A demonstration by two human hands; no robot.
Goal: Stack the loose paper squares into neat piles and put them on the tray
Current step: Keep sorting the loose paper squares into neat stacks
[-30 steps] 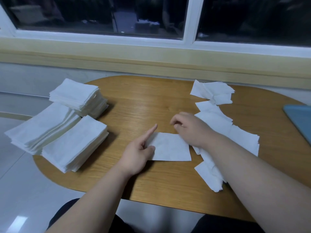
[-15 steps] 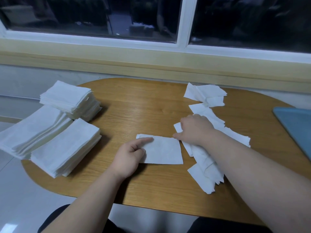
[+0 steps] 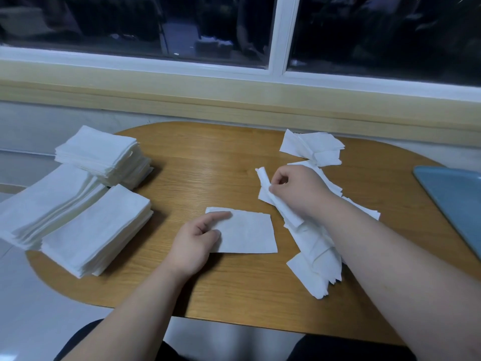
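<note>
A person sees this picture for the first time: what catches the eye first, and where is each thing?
Three white paper stacks crowd the left end of the wooden table. In the middle, the left hand rests on one flat sheet, while the right hand pinches a bent sheet above the loose heap. A blue tray shows at the right edge.

— What colour are the paper squares (image 3: 244, 231)?
— White, plain, no print. The piles (image 3: 96, 230) are the same white.
— And the table (image 3: 208, 165)?
— Honey-brown wood, with fine grain running across it.
— The tray (image 3: 453, 199)?
— Dull blue, unpatterned.
— Behind them?
— A white window frame (image 3: 279, 35) above a pale yellow ledge (image 3: 182, 92).
</note>
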